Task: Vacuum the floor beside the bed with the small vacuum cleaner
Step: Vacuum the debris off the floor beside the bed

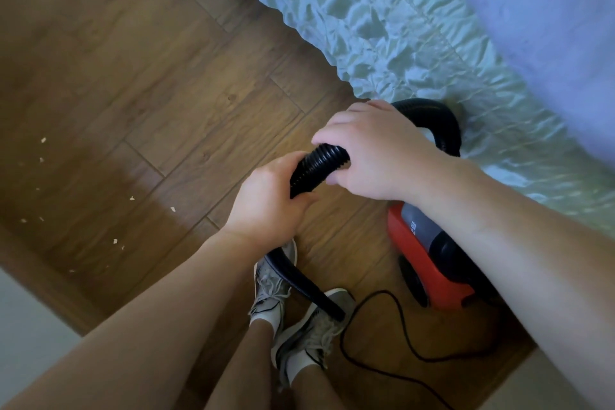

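A small red and grey vacuum cleaner (432, 263) stands on the wooden floor (149, 76) close to the bed (416, 17), partly hidden under my right forearm. Its black ribbed hose (316, 170) loops from behind my right hand to the front. My left hand (266, 203) grips the hose from below and my right hand (376, 153) grips it from above, the two hands close together. A smooth black tube (306, 286) runs down from my left hand across my shoes. Several pale crumbs (113, 240) lie scattered on the floor at the left.
The bed's pale green ruffled skirt (382, 43) hangs to the floor along the right. My two feet in grey trainers (299, 319) stand at the bottom centre. The black power cord (382, 343) curls on the floor by the vacuum. A pale surface (26, 326) fills the lower left corner.
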